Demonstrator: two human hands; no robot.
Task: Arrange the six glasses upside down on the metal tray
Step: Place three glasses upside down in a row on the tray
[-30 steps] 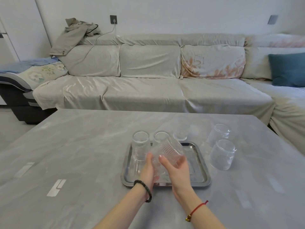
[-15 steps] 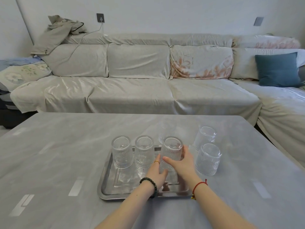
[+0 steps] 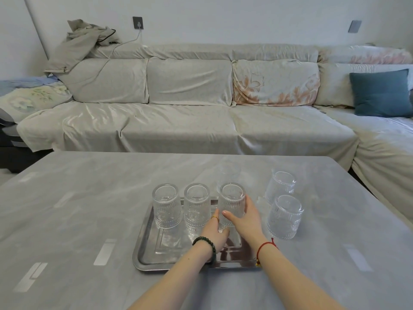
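A metal tray [image 3: 147,253] lies on the grey table. Three ribbed clear glasses stand upside down in a row along its far edge: left glass [image 3: 166,205], middle glass [image 3: 196,205], right glass [image 3: 231,203]. Both hands are on the right glass: my left hand [image 3: 215,231] touches its lower left side, and my right hand [image 3: 247,218] wraps its right side. Off the tray stand three more glasses: one behind the tray [image 3: 228,173], and two to the right, a far one [image 3: 280,184] and a near one [image 3: 285,217].
The grey table [image 3: 78,209] stretches wide on the left and in front of the tray. A covered sofa [image 3: 190,126] runs behind it and around the right side, with a blue cushion [image 3: 380,92] and a jacket [image 3: 82,43].
The tilted glass held over the tray a second ago now stands upside down as the third in the row. Both hands stay on it. The view shifted right.
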